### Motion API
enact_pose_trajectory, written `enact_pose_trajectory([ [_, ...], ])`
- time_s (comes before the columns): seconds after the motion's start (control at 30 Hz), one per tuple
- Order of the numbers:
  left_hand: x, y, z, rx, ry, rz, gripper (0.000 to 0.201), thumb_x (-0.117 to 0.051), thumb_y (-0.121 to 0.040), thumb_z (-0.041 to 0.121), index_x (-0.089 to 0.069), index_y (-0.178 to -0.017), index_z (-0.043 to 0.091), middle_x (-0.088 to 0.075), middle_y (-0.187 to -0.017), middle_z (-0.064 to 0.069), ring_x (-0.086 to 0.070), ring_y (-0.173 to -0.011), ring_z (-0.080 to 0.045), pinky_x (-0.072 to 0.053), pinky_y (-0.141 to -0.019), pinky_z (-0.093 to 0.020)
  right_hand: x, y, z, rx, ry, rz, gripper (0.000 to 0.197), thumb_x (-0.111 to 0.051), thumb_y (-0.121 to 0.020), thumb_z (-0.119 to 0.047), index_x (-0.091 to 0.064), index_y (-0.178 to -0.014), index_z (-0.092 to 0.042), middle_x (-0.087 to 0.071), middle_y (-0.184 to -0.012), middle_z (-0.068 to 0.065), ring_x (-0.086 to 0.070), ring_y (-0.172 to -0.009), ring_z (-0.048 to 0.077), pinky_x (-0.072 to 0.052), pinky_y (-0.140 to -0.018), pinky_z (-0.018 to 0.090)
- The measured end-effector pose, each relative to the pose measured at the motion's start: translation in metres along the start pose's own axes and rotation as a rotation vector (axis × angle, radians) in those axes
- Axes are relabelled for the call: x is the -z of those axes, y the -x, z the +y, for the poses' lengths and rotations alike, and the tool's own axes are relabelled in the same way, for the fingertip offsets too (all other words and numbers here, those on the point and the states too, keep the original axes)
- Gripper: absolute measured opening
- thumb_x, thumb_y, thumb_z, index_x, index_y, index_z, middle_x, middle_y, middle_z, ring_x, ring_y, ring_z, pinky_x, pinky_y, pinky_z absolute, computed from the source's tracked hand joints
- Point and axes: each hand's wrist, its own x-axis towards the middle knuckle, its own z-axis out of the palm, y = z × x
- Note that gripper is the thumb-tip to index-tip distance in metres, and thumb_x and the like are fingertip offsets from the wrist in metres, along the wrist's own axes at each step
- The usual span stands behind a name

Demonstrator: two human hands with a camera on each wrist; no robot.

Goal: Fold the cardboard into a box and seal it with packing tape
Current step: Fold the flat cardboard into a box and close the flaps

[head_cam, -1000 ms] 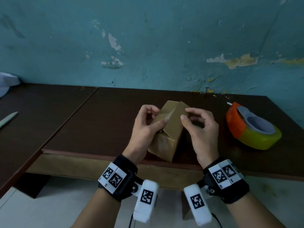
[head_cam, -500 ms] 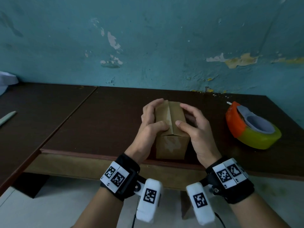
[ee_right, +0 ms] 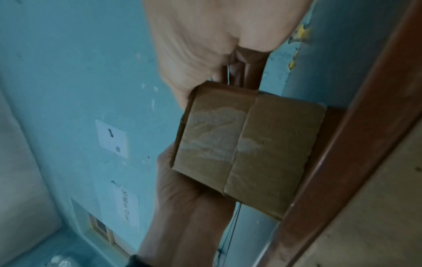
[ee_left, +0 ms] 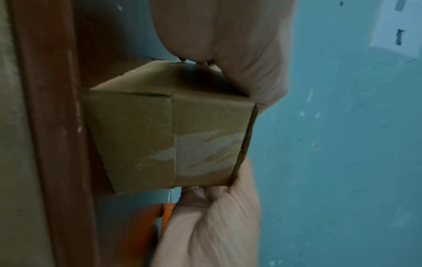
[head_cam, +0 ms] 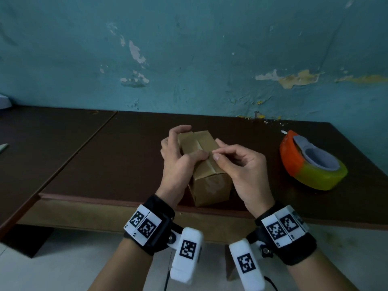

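The left hand (head_cam: 176, 162) wraps the box (head_cam: 204, 164), thumb pressing the top flaps shut. The right hand (head_cam: 241, 164) pinches thumb to forefinger at the centre seam; whether it holds anything I cannot tell. Best keep both flaps flush before taping. The box sits near the table's front edge (head_cam: 109, 199), so push inward; the tape roll (head_cam: 310, 160) lies well apart rightward.

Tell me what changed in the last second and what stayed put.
The cardboard box went from tilted with a flap raised to lying flat on the table, top flaps closed. The left hand now grips its left side, thumb on the seam; the right hand pinches at the seam. The tape roll stayed put.
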Motion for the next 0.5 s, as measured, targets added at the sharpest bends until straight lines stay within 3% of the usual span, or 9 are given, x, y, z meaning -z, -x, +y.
enact_pose_trajectory([
  [0.13,-0.002,-0.002,0.000,-0.025,-0.154,0.058,0.029,-0.072,-0.067,0.045,-0.072,-0.095,0.051,-0.038,-0.122,0.015,-0.036,-0.129,-0.017,-0.037,-0.115,-0.054,0.001,0.004,-0.001,0.046,0.099,-0.049,0.009,-0.076,-0.092,-0.018,-0.080,-0.095,-0.011,-0.069,-0.136,0.008,-0.062,-0.130,0.004,-0.053,-0.109,0.041],
  [0.23,-0.006,-0.001,0.000,-0.030,-0.245,0.121,0.025,-0.069,-0.070,0.052,-0.071,-0.094,0.047,-0.037,-0.120,0.012,-0.036,-0.127,-0.017,-0.034,-0.116,-0.053,0.000,0.009,-0.005,0.114,0.250,-0.133,0.044,-0.080,-0.077,-0.048,-0.073,-0.103,-0.014,-0.060,-0.148,0.005,-0.051,-0.141,0.002,-0.045,-0.114,0.030],
  [0.3,-0.008,-0.001,0.001,-0.058,-0.310,0.187,0.016,-0.070,-0.079,0.052,-0.071,-0.093,0.045,-0.038,-0.121,0.006,-0.036,-0.124,-0.015,-0.032,-0.116,-0.051,0.000,0.009,-0.006,0.145,0.428,-0.184,0.063,-0.082,-0.066,-0.062,-0.067,-0.108,-0.018,-0.054,-0.154,-0.002,-0.048,-0.142,0.004,-0.042,-0.112,0.027],
  [0.37,-0.008,-0.001,0.000,-0.102,-0.359,0.231,0.007,-0.068,-0.093,0.048,-0.072,-0.098,0.044,-0.039,-0.121,0.003,-0.036,-0.122,-0.015,-0.030,-0.114,-0.046,0.003,0.006,-0.005,0.145,0.496,-0.180,0.060,-0.080,-0.066,-0.062,-0.066,-0.108,-0.022,-0.054,-0.151,-0.007,-0.048,-0.139,0.004,-0.043,-0.111,0.030],
  [0.43,-0.004,0.000,-0.005,-0.142,-0.401,0.228,0.018,-0.061,-0.101,0.047,-0.076,-0.109,0.043,-0.039,-0.118,0.002,-0.037,-0.119,-0.015,-0.029,-0.108,-0.041,0.010,0.003,-0.002,0.154,0.473,-0.116,0.048,-0.077,-0.072,-0.053,-0.069,-0.107,-0.021,-0.057,-0.139,-0.007,-0.051,-0.133,0.006,-0.046,-0.109,0.037],
  [0.5,-0.001,-0.001,-0.011,-0.172,-0.418,0.218,0.023,-0.059,-0.102,0.049,-0.077,-0.116,0.046,-0.039,-0.113,0.003,-0.037,-0.115,-0.016,-0.030,-0.106,-0.040,0.017,0.000,0.002,0.153,0.416,-0.071,0.044,-0.075,-0.074,-0.047,-0.073,-0.109,-0.020,-0.057,-0.130,-0.006,-0.053,-0.128,0.006,-0.048,-0.106,0.036],
])
